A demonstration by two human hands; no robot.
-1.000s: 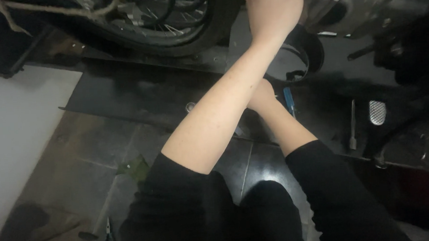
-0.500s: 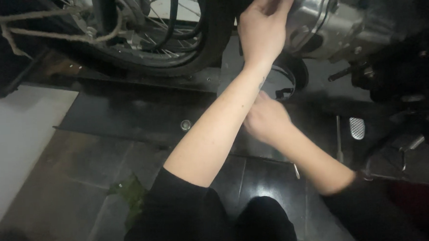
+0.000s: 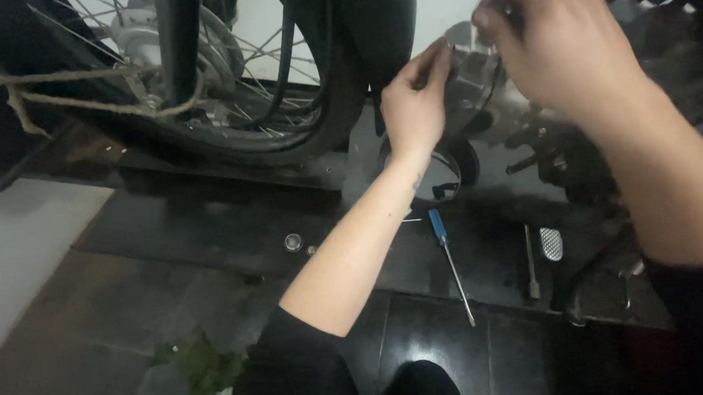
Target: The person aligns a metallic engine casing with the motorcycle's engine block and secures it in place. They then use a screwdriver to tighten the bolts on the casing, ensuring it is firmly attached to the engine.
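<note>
My left hand (image 3: 414, 100) reaches up to the motorcycle's silver engine cover (image 3: 466, 74), and its fingertips pinch the cover's left edge. My right hand (image 3: 558, 46) is raised close to the camera at the cover's upper right. It is blurred, with curled fingers, and I cannot see whether it holds anything. A blue-handled screwdriver (image 3: 449, 256) lies on the dark mat (image 3: 210, 227) below both hands, touched by neither.
A spoked wheel (image 3: 228, 84) with rope (image 3: 86, 102) tied round it stands at the left. On the mat lie a small round metal piece (image 3: 292, 241) and a thin metal tool (image 3: 530, 253), beside a foot pedal (image 3: 551, 244). A black ring (image 3: 469, 165) sits under the engine.
My right hand has come up from the mat near the screwdriver to the engine. My left hand stays at the engine cover. The view has tilted upward and closer.
</note>
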